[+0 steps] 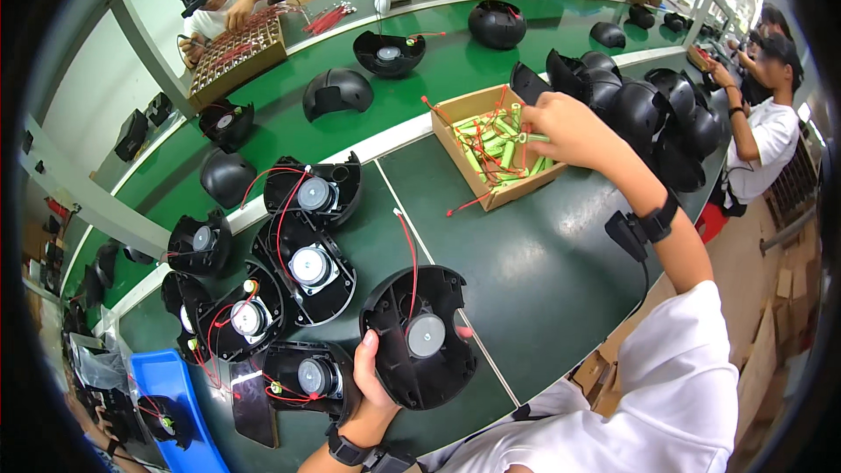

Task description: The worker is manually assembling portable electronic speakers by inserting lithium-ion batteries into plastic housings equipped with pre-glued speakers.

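The left hand (pixel 372 381) grips a black round housing (pixel 419 346) with a grey speaker in its middle and a red wire trailing up, held just above the green bench (pixel 543 271). The right hand (pixel 565 127) reaches into the cardboard box (pixel 455 109) of green cells with red leads, fingers closed around one green cell (pixel 530 137). To my eye the step in hand is picking a cell for this housing. Next the cell must come out without snagging the tangled leads, then go to the housing. More wired housings (pixel 307 267) lie just left.
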`<state>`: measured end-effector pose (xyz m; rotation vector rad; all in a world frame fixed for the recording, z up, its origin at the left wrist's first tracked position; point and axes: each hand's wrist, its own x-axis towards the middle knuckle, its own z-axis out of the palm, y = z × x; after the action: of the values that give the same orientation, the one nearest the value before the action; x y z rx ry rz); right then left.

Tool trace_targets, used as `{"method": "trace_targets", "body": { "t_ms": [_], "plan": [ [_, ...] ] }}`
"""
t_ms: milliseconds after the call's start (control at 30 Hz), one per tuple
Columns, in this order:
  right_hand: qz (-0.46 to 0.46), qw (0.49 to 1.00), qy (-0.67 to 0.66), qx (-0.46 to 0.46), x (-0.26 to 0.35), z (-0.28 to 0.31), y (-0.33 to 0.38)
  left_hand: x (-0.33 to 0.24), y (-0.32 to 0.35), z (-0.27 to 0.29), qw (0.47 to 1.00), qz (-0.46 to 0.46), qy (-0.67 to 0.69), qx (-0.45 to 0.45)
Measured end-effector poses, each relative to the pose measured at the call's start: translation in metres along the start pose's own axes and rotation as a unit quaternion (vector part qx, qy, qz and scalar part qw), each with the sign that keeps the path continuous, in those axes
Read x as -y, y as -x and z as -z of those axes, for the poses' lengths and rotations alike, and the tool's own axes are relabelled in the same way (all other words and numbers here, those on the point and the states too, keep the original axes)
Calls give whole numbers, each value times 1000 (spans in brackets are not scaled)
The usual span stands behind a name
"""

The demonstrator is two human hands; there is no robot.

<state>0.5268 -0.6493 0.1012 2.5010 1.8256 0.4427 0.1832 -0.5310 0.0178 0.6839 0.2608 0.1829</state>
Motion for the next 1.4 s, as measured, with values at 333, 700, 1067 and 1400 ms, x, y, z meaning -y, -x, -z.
{"method": "trace_targets", "body": {
  "t_ms": [333, 700, 1067, 1400],
  "plan": [
    [-95, 715, -680, -129, 12, 30, 15, -10, -2, -5, 996, 18, 80, 26],
    [-76, 584, -803, 94, 139, 40, 28, -12, -4, -2, 990, 13, 135, 44],
    [-26, 532, -846, -19, 166, 18, 30, -13, -3, -2, 995, 30, 83, 41],
    [22, 538, -841, -54, 163, 19, 34, -9, 0, 1, 997, -8, 45, 70]
  ]
}}
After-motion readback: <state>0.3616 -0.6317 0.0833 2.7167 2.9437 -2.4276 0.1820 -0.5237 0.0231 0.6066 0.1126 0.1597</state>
